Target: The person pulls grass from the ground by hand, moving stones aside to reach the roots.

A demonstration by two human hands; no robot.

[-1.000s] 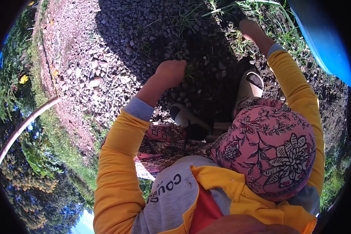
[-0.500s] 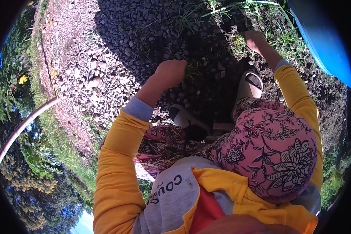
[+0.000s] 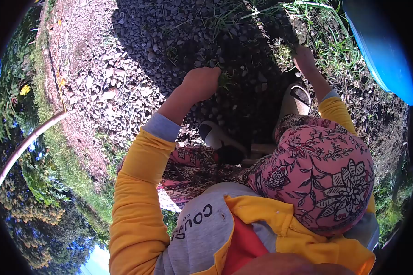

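Note:
My left hand (image 3: 200,85) is closed in a fist over the shaded gravel, and a small green weed clump (image 3: 226,81) sticks out from its fingers. Farther right, my right hand (image 3: 304,60) is closed at a pale green tuft of grass (image 3: 285,54) by the edge of the shadow. Its fingertips are at the tuft's right side, partly hidden behind the hand. Both arms wear yellow sleeves with grey cuffs.
My shoes (image 3: 296,98) rest on the soil below the hands, my knees bent in patterned pink trousers (image 3: 328,176). A blue sheet-like object (image 3: 376,50) stands at the upper right, beside green grass (image 3: 337,39). Sunlit gravel (image 3: 108,85) spreads left; a curved pole (image 3: 27,144) rises there.
My right hand has drawn back toward my body, and the grass tuft at its fingers has shifted slightly the same way. My left hand stays nearly in place, still closed.

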